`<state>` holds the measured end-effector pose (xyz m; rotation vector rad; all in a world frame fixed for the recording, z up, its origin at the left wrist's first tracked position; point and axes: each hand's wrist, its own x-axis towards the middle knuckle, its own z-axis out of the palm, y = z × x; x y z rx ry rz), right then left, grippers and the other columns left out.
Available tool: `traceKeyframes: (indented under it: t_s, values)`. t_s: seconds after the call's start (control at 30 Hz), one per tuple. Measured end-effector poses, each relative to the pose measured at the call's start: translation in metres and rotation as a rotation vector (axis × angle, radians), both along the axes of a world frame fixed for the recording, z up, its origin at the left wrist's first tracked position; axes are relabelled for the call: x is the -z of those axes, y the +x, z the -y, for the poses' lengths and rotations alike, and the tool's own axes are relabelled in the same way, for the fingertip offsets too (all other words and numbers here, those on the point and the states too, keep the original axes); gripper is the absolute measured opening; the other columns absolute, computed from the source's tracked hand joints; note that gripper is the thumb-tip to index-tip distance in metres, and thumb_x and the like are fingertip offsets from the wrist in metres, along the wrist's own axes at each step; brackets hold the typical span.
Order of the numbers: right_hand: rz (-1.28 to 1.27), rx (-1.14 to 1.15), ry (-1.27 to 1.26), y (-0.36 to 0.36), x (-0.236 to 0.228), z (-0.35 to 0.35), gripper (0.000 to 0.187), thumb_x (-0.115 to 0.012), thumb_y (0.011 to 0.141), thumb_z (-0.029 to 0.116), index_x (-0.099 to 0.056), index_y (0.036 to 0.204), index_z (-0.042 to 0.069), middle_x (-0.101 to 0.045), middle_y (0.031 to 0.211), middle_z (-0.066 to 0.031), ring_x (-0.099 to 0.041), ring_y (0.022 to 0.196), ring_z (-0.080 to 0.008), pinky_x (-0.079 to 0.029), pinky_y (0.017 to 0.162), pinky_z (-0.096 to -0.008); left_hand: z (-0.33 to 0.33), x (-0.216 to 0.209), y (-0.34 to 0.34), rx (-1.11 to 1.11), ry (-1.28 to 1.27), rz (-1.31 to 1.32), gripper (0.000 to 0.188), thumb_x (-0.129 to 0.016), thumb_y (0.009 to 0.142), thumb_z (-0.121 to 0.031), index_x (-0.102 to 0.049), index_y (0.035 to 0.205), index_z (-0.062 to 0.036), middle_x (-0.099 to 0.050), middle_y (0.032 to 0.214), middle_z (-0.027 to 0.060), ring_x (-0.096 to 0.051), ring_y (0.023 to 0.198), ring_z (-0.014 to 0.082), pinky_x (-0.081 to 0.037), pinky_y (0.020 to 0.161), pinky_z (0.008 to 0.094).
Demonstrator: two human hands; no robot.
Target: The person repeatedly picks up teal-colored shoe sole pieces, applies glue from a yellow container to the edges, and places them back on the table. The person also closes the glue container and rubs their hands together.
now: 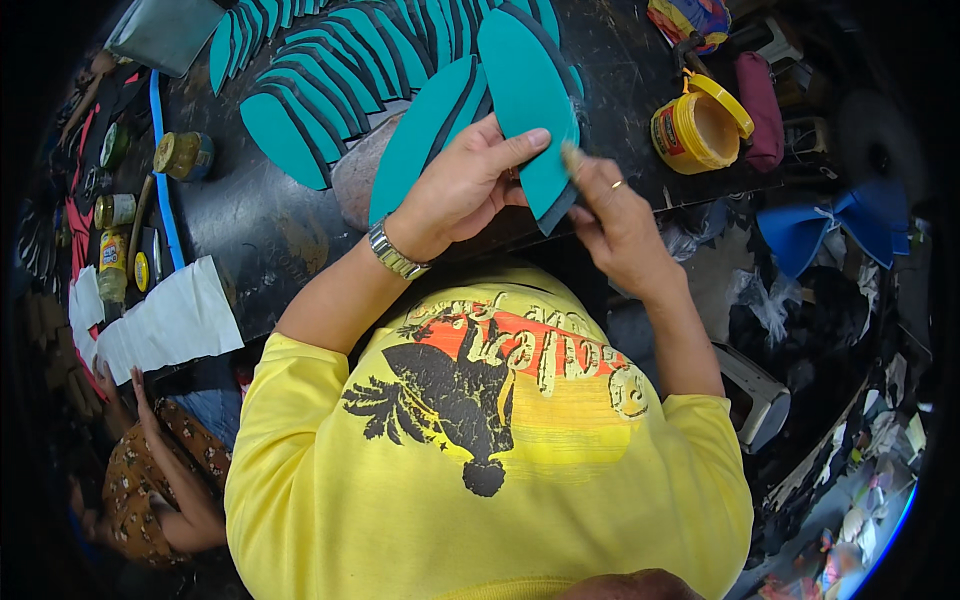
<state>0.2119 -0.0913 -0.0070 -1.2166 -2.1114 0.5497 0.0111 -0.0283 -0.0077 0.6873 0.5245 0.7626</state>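
My left hand (465,190), with a metal watch on the wrist, grips a teal sole-shaped piece (520,75) with a dark layer beneath it. The thumb lies flat on its teal face, and the piece is tilted over the table's near edge. At the right rim of that piece is my right hand (615,220), a ring on one finger. Its fingers are curled and slightly blurred, so anything held in them is too unclear to name. Beside my left hand rests another teal piece (410,150). Overlapping rows of teal pieces (285,140) with dark undersides spread farther back.
A rounded grey-brown block (365,180) shows under the pieces on the dark table (230,220). An open yellow tub (695,135) stands at right, near a maroon roll (760,110). Jars (185,157) and white sheets (175,315) lie left, by another person's hands (145,405).
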Motion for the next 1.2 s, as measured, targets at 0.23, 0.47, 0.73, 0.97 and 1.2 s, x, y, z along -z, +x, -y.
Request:
traceKeyframes:
  t_s: [0.23, 0.47, 0.73, 0.97, 1.2]
  values:
    - [0.319, -0.210, 0.084, 0.000, -0.002, 0.014, 0.065, -0.064, 0.075, -0.005, -0.060, 0.133, 0.022, -0.060, 0.098, -0.0128, -0.061, 0.082, -0.0303, -0.051, 0.070, -0.0393, -0.006, -0.003, 0.000, -0.101, 0.066, -0.111, 0.026, -0.060, 0.098, -0.017, -0.055, 0.120, -0.0034, -0.066, 0.104, 0.0042, -0.067, 0.088, 0.0121, -0.060, 0.072, 0.0295]
    - [-0.162, 0.045, 0.201, 0.015, -0.017, 0.007, 0.056, -0.058, 0.074, -0.013, -0.066, 0.124, 0.010, -0.063, 0.096, -0.0109, -0.064, 0.079, -0.0253, -0.052, 0.071, -0.0337, -0.004, -0.004, -0.001, -0.034, 0.078, -0.081, 0.027, -0.053, 0.102, -0.020, -0.055, 0.124, -0.0043, -0.066, 0.107, 0.0025, -0.065, 0.090, 0.0089, -0.058, 0.076, 0.0271]
    - [0.254, 0.222, 0.275, 0.017, 0.005, -0.020, 0.076, -0.061, 0.081, -0.005, -0.044, 0.146, 0.028, -0.062, 0.108, -0.0137, -0.064, 0.076, -0.0305, -0.051, 0.069, -0.0403, 0.002, -0.002, 0.001, 0.058, 0.078, -0.027, 0.029, -0.054, 0.102, -0.017, -0.055, 0.128, -0.0030, -0.065, 0.114, 0.0029, -0.065, 0.098, 0.0089, -0.055, 0.084, 0.0254]
    - [0.295, 0.019, 0.230, 0.013, 0.006, -0.008, 0.072, -0.059, 0.075, -0.008, -0.050, 0.140, 0.022, -0.059, 0.100, -0.0123, -0.061, 0.074, -0.0311, -0.049, 0.064, -0.0398, -0.006, 0.003, -0.005, 0.033, 0.023, 0.007, 0.027, -0.055, 0.101, -0.017, -0.056, 0.124, -0.0020, -0.067, 0.110, 0.0041, -0.067, 0.093, 0.0101, -0.057, 0.080, 0.0249]
    - [0.400, -0.159, 0.233, -0.007, 0.011, 0.011, 0.071, -0.064, 0.077, 0.007, -0.052, 0.140, 0.036, -0.051, 0.075, -0.0044, -0.056, 0.064, -0.0234, -0.044, 0.061, -0.0351, -0.005, -0.005, 0.003, -0.093, 0.016, -0.090, 0.023, -0.055, 0.101, -0.018, -0.056, 0.118, -0.0027, -0.067, 0.103, 0.0036, -0.067, 0.088, 0.0104, -0.057, 0.075, 0.0255]
